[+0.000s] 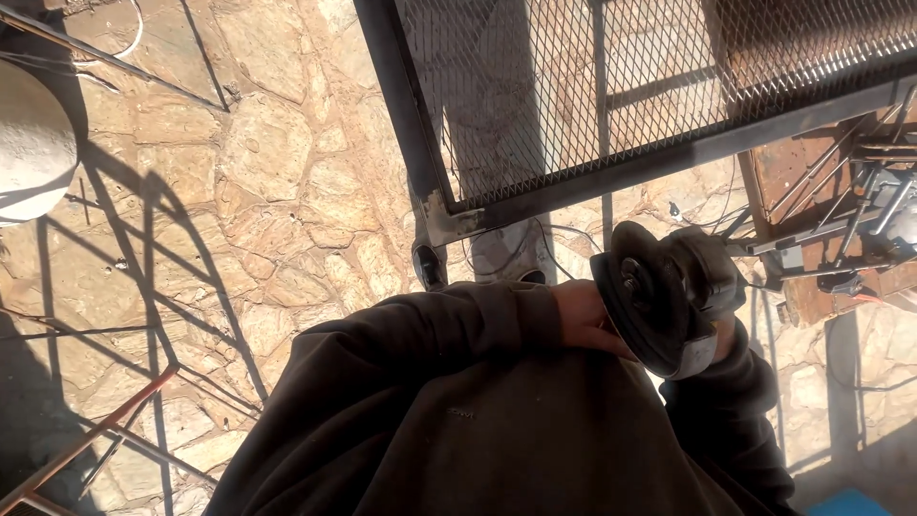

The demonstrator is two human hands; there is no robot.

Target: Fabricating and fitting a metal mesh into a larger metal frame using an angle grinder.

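Angle grinder (673, 296), dark body with a round disc and guard facing the camera, is being held close to the person's chest, just below and right of the near corner of the mesh frame (449, 215). Left hand (585, 317) is lying against the rim of the disc guard, palm toward the tool; its fingers are hidden behind the disc, so whether they are spread or curled cannot be told. Right hand (723, 334) is sitting under and behind the grinder body, mostly covered by it; it is appearing to carry the tool, though its fingers are not showing and their state cannot be told. Dark long sleeves (430, 334) are covering both arms. The mesh frame, dark steel bars filled with expanded metal mesh, is lying raised above the stone paving (267, 191), its corner bright and bare. Shoes (430, 263) are standing on the paving beneath that corner. Metal rods and clamps (841, 220) are resting on a rusty stand at right. A pale rounded stone object (33, 143) is sitting at far left.
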